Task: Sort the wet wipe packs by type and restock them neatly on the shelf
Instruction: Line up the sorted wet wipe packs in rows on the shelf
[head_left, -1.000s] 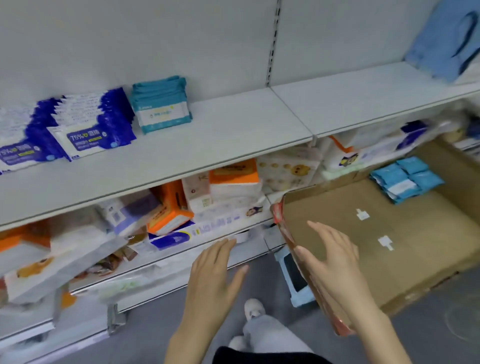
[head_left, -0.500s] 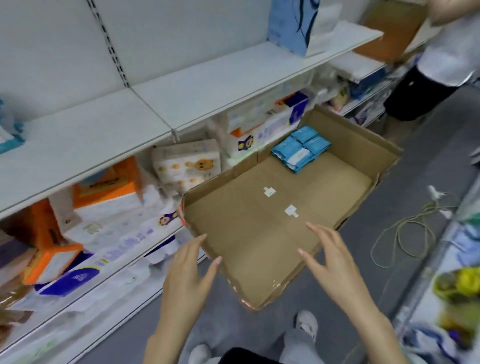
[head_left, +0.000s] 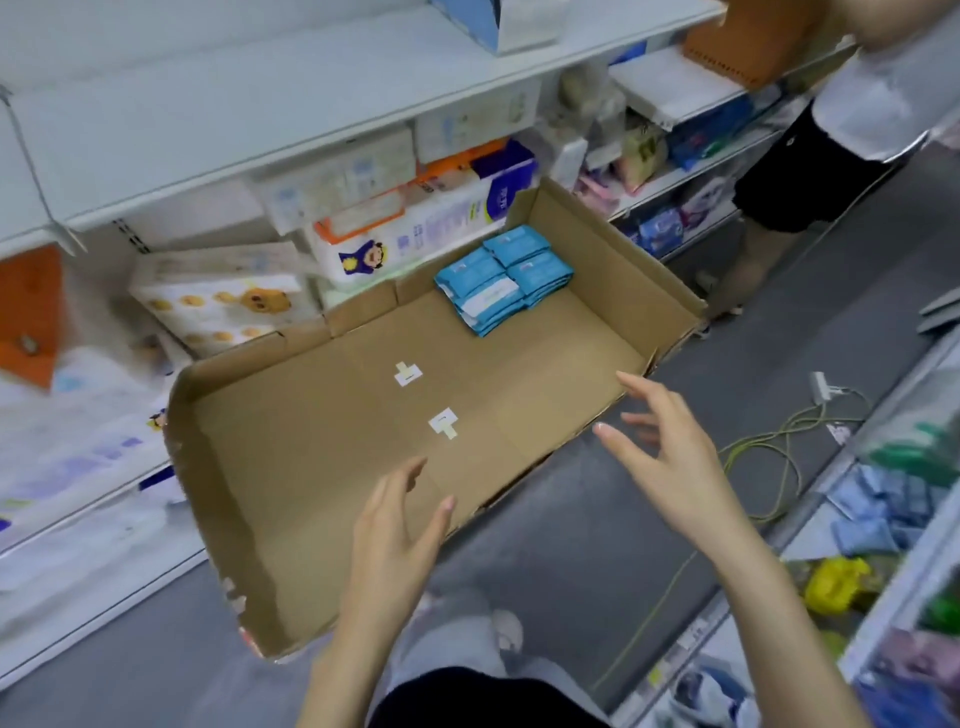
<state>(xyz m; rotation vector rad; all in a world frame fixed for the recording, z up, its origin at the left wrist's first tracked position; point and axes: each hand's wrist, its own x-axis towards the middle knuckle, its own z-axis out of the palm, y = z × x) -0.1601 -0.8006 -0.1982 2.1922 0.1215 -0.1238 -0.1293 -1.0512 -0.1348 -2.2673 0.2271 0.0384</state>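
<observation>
Shelf top board bare. Box beside it, inside mostly bare cardboard. Blue packs stacked in its far corner, touching the walls. Left hand over the box's near edge, right hand just off that edge; both have fingers spread and hold nothing. Since earlier: left hand has moved in over the box, packs unmoved.

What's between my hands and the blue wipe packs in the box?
Nothing visible. The left hand and right hand are open at the near side of the box. The packs sit stacked in its far corner, and only bare cardboard floor with two flat stickers lies between.
</observation>
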